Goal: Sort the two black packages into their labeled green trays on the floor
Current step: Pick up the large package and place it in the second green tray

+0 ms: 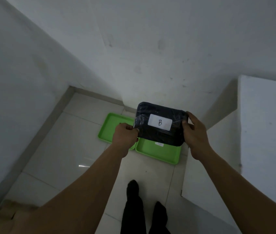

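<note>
Hands grip a black plastic-wrapped package (160, 124) by its two short ends, held flat in the air with its white label (160, 122), marked "B", facing up. The left hand (125, 135) pinches the near-left edge of the wrapping between thumb and fingers; the right hand (194, 130) is wrapped round the right end, fingers closed on it. The package's long axis runs from one hand to the other.

Below and just beyond the hands, two green trays lie side by side on the tiled floor (63, 159), their edges touching. The left tray (112, 125) sits under and beyond the left hand; a dark mark on it is partly hidden by that hand and cannot be read. The right tray (157, 152) lies directly beneath the package, which covers its far half. A small white tag (159, 144) shows on that tray just under the package's near edge, too small to read.

Judged from this view, the package hangs over the right tray, so lowering it straight down would land it there, provided that tray's tag reads "B". The second black package is not in view. Neither tray appears to hold anything, though part of each is covered.
</note>
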